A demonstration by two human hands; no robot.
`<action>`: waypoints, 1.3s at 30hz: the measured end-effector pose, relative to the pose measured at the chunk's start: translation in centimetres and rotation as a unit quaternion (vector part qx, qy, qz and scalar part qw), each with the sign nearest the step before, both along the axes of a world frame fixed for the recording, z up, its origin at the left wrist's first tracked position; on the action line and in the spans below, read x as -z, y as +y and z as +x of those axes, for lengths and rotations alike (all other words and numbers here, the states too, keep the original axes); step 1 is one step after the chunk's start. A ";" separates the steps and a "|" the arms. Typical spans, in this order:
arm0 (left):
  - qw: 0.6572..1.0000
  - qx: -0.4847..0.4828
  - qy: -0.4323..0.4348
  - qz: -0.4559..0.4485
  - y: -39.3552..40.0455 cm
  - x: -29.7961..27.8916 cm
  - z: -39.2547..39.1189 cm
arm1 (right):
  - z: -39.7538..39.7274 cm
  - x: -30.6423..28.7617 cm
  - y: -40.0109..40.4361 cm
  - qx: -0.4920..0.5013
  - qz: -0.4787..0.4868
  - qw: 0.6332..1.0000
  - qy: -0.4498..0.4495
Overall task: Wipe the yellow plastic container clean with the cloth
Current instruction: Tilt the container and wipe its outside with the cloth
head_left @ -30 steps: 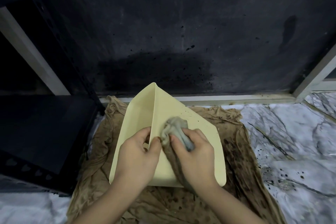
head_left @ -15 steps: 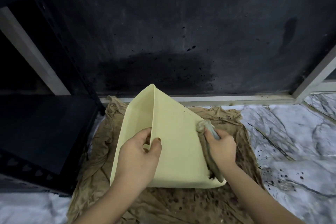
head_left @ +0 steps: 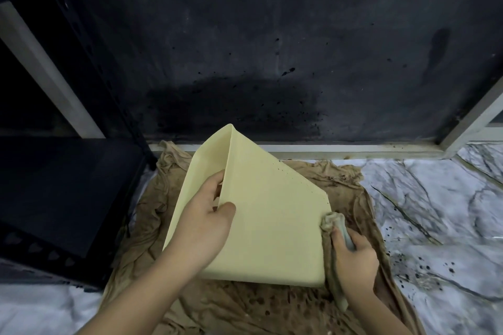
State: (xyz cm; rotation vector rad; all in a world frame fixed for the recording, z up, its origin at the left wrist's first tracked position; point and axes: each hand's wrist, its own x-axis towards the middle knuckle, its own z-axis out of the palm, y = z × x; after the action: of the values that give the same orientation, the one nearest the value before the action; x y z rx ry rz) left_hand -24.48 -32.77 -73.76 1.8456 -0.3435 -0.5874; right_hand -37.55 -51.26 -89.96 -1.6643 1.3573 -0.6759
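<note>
The yellow plastic container point(head_left: 272, 226) stands tilted on its side, a broad outer face turned up toward me, with a few dark specks near its upper right edge. My left hand point(head_left: 202, 223) grips its rim at the left, fingers inside and thumb on the outer face. A bunched grey cloth point(head_left: 330, 221) is held in my right hand point(head_left: 352, 261), pressed against the container's right edge, and the cloth's tail hangs down past my wrist.
A stained brown sheet point(head_left: 245, 304) lies under the container on the marble floor point(head_left: 435, 212), which carries dark splatter at the right. A black shelf unit point(head_left: 60, 193) stands at the left. A dark spattered wall point(head_left: 272, 62) with a pale base strip is behind.
My right hand has swept the cloth from the middle of the container's face across to its right edge and lower. My left hand has kept its hold on the rim.
</note>
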 end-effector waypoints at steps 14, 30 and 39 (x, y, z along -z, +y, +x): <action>0.993 -0.082 -0.079 -0.037 0.0 -0.1 0.0 | 2.1 -4.7 6.6 -0.140 -0.144 0.966 -0.164; 0.988 -0.029 -0.151 -0.003 0.1 -0.1 -1.4 | 9.5 -9.4 1.3 -0.164 -0.123 0.968 -0.144; 0.989 -0.047 -0.136 -0.014 0.4 0.4 -1.2 | 4.4 -2.9 -2.3 -0.030 0.001 0.998 -0.063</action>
State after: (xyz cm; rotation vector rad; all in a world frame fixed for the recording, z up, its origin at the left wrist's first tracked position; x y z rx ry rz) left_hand -25.67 -32.36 -74.21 1.9062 -0.4408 -0.2638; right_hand -33.10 -53.59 -87.09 -1.6266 1.2138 -0.7300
